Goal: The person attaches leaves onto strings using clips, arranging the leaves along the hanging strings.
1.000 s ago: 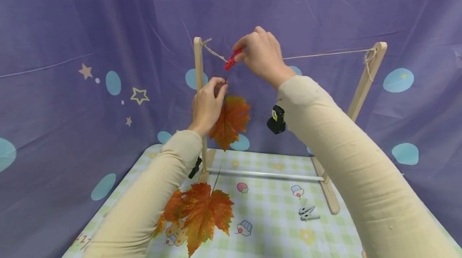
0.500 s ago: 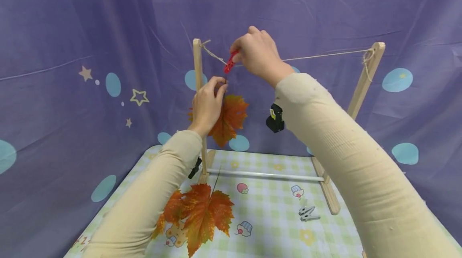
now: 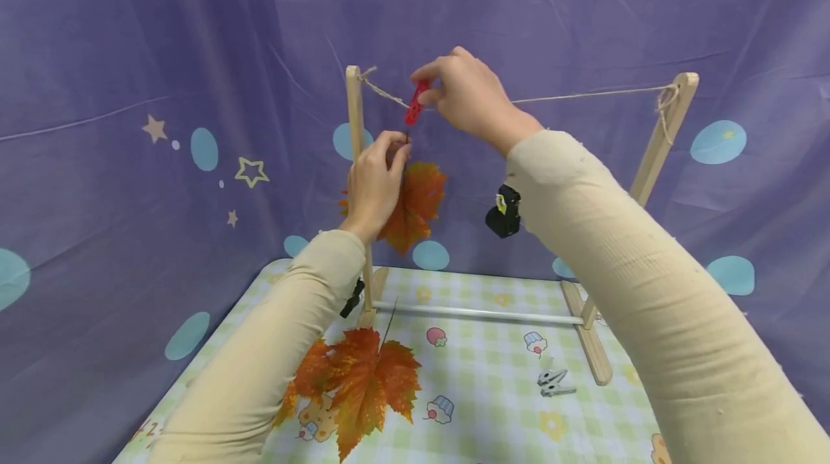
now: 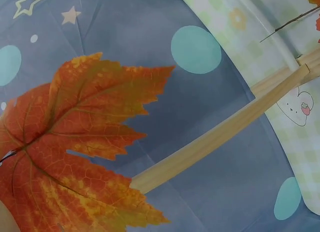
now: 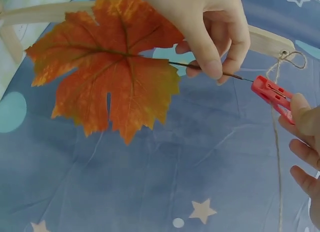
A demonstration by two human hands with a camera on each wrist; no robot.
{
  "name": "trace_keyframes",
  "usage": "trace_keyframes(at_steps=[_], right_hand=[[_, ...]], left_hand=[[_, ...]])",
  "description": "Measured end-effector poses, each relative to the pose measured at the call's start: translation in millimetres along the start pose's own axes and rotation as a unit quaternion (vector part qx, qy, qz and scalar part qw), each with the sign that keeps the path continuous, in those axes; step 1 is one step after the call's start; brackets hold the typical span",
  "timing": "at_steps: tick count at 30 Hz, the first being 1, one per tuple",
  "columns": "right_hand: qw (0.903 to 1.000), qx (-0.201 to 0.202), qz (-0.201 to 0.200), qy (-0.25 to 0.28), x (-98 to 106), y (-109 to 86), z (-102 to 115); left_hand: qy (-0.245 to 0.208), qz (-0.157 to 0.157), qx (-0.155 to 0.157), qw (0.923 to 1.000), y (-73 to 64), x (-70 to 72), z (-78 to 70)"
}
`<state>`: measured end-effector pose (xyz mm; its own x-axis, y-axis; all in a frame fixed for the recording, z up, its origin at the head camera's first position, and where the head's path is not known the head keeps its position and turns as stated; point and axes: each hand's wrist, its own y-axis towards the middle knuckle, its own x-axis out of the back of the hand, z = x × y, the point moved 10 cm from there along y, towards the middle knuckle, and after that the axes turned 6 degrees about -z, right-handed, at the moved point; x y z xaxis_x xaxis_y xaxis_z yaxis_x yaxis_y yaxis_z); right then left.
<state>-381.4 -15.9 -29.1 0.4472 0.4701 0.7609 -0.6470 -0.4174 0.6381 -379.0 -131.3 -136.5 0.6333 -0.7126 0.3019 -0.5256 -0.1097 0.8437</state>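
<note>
My left hand [image 3: 376, 183] pinches the thin dark stem of an orange maple leaf [image 5: 115, 66] between thumb and fingertips, the leaf hanging below. Just above it, my right hand [image 3: 470, 100] pinches a red clothespin [image 5: 272, 96] by its handle end. In the right wrist view the pin's nose meets the tip of the stem, and the twine [image 5: 278, 167] runs past the pin at its middle. The left wrist view is largely filled by the same leaf [image 4: 75, 137], with the left hand mostly out of sight there.
Wooden posts [image 3: 355, 111] carry the twine, joined low down by a white rod [image 3: 480, 314]. More maple leaves [image 3: 369, 385] lie on the checked tablecloth [image 3: 480, 377] at the left. A grey-white clothespin [image 3: 554, 382] lies at the right. Behind stands a purple curtain [image 3: 194, 53].
The red clothespin has turned more upright and come down to the stem's tip. My left hand and the leaf have risen slightly.
</note>
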Motion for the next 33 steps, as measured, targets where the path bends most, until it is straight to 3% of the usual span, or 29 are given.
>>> trace_keyframes(at_steps=[5,13,20,23,27,29,33], right_hand=[[0.9972,-0.045,0.006,0.06,-5.2,-2.0,-8.3],[0.9958,-0.058,-0.002,0.071,-8.3,-3.1,-10.2],[0.9939,-0.049,-0.069,0.07,0.5,-11.8,-17.4],[0.987,-0.03,-0.13,0.089,11.0,-22.5,-19.6],[0.9675,0.012,-0.212,0.138,28.6,-41.9,-18.5],[0.9589,0.027,-0.232,0.161,34.8,-52.9,-19.5],[0.9508,0.037,-0.242,0.19,38.6,-79.1,-26.8]], left_hand=[[-0.004,0.013,0.011,0.9998,0.2,-2.4,0.7],[-0.001,0.046,0.019,0.9988,-0.3,-7.4,3.6],[-0.048,0.044,0.045,0.9968,-0.8,-1.8,1.4],[-0.08,0.047,0.058,0.994,-4.1,2.1,-1.9],[-0.113,0.047,0.066,0.9903,-9.5,9.1,-4.1],[-0.125,0.039,0.059,0.9896,-11.8,14.5,-6.8],[-0.149,0.025,0.042,0.9876,-18.1,24.3,-14.1]])
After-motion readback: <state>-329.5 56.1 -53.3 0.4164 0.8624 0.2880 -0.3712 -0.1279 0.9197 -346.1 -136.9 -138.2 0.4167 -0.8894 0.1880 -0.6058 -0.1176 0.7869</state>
